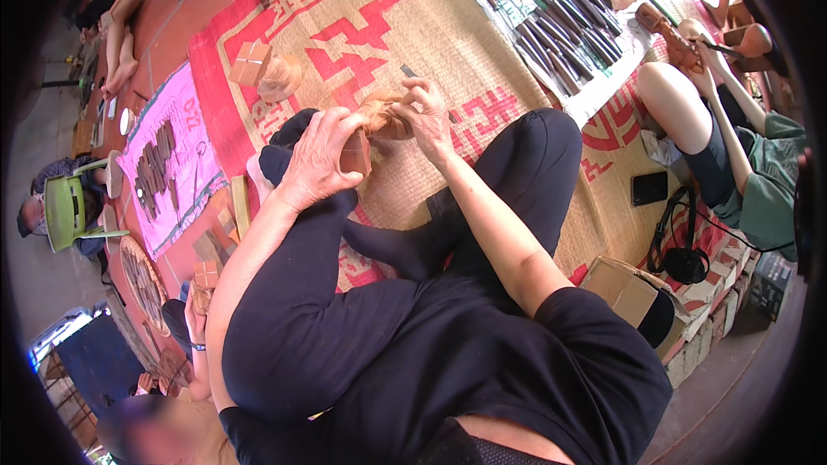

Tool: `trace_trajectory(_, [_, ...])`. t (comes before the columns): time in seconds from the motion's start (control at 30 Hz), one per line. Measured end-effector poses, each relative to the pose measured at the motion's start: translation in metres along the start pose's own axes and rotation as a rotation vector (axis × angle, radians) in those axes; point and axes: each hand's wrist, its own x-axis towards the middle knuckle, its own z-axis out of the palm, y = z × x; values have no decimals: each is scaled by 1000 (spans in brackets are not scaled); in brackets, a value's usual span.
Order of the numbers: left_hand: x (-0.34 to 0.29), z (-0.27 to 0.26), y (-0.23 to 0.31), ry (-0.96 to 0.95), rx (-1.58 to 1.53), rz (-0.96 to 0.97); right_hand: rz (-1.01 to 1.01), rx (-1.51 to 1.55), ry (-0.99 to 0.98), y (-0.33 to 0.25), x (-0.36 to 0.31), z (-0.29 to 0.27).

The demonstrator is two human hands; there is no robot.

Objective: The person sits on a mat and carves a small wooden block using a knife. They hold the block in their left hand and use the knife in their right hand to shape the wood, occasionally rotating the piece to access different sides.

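Observation:
Above the patterned straw mat (482,52), between my bent knees, a wood carving (379,120) is held up in both hands. It has a reddish-brown block-shaped lower part and a paler, rounded, carved upper part. My left hand (319,159) wraps the block end, thumb below and fingers over the top. At the carved end, my right hand (424,125) has its fingers bent against the wood. Part of the carving is hidden behind the fingers. No tool can be made out in either hand.
Ahead on the mat lie a wood block (251,63) and a pale rounded carving (281,77). Many chisels (560,26) cover a white cloth at far right; more tools (157,168) lie on a pink cloth (185,151). A co-worker (767,164) sits right, near a phone (649,189) and cardboard box (616,293).

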Motion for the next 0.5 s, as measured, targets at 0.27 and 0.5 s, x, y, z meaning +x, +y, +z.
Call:
trace_trajectory(0.27, [3, -4, 6, 3, -20, -26, 71, -194, 50, 28, -3, -8])
trace_trajectory(0.5, [2, -1, 3, 13, -10, -27, -59, 53, -78, -14, -7, 16])
